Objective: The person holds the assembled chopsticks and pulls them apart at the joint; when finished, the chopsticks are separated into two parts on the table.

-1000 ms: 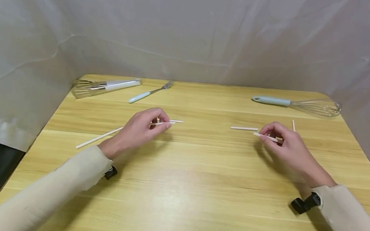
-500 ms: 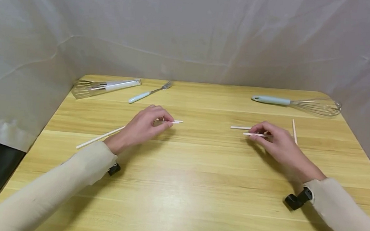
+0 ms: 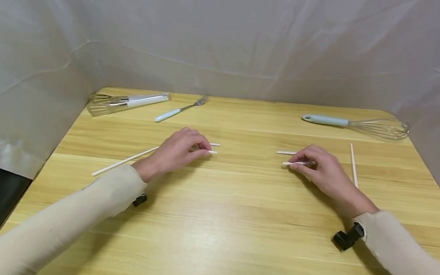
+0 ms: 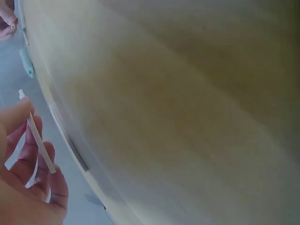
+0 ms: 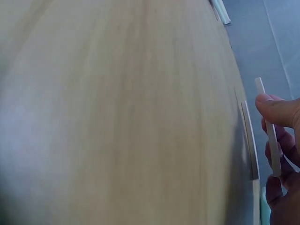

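The left sleeve (image 3: 76, 215) and right sleeve (image 3: 403, 250) are plain beige. The left camera (image 3: 140, 199) is black; the right camera (image 3: 347, 238), black and blocky.

In the three views, I cannot read any text, label, brand, number or sign.
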{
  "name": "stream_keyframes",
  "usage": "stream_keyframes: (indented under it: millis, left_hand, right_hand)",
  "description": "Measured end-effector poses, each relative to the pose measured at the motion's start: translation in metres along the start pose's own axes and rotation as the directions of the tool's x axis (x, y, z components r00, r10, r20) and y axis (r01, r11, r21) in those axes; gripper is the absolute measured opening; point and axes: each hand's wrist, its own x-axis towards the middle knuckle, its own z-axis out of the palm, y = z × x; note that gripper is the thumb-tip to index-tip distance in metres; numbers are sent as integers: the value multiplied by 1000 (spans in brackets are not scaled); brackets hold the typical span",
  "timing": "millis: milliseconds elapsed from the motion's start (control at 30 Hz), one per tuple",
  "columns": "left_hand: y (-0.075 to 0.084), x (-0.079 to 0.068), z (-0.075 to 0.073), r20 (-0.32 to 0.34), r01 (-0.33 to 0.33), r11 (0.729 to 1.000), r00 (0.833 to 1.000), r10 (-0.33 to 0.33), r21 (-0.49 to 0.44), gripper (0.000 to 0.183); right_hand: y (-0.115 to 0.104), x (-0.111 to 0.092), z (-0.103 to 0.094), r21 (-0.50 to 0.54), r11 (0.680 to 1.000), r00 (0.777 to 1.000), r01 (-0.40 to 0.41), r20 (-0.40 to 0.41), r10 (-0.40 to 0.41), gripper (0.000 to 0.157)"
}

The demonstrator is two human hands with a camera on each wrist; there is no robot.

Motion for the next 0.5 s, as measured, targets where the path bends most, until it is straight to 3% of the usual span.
stream_keyframes:
  millis: [267,500]
  left_hand:
    - [3,10,8,65,47,999,997,-47,6,7]
    - [3,10,9,90,69,996,993,-74,54,9]
  right_hand:
    - [3,2,6,8,996,993,-91,73,90,10]
    - [4,4,6,6,993,990,-115,82,114,11]
